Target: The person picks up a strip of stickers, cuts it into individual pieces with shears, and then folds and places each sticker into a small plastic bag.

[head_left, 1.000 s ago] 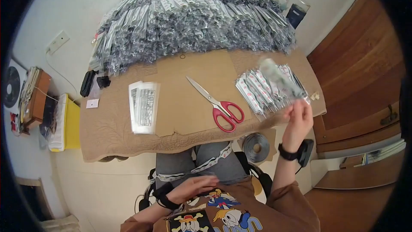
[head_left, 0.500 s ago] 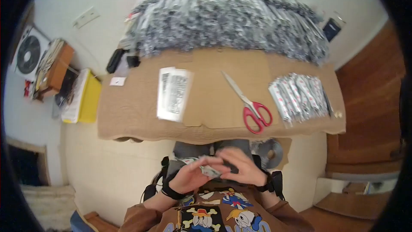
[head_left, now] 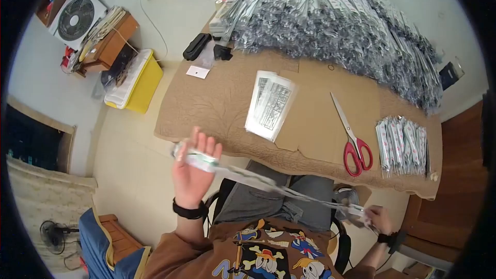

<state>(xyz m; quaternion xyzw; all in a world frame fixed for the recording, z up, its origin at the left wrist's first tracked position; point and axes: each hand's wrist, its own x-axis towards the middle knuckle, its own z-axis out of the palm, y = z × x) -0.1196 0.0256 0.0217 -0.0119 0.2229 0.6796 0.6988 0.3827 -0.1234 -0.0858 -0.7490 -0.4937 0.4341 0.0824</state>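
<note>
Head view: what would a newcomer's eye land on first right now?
First, the long white printed strip, pulled taut across the lap between the left hand and the right hand. Next, the huge heap of clear plastic packets along the far edge of the brown table top, with the red-handled scissors lying near its right end.

Light was bright, soft and even, leaving only a faint shadow under the table (head_left: 217, 108) edge. The fisheye lens bowed walls and floor toward a black rim at the corners. The left hand (head_left: 194, 168) and the stretched strip (head_left: 268, 182) were motion-smeared, while the scissors (head_left: 352, 138) looked sharp.
</note>
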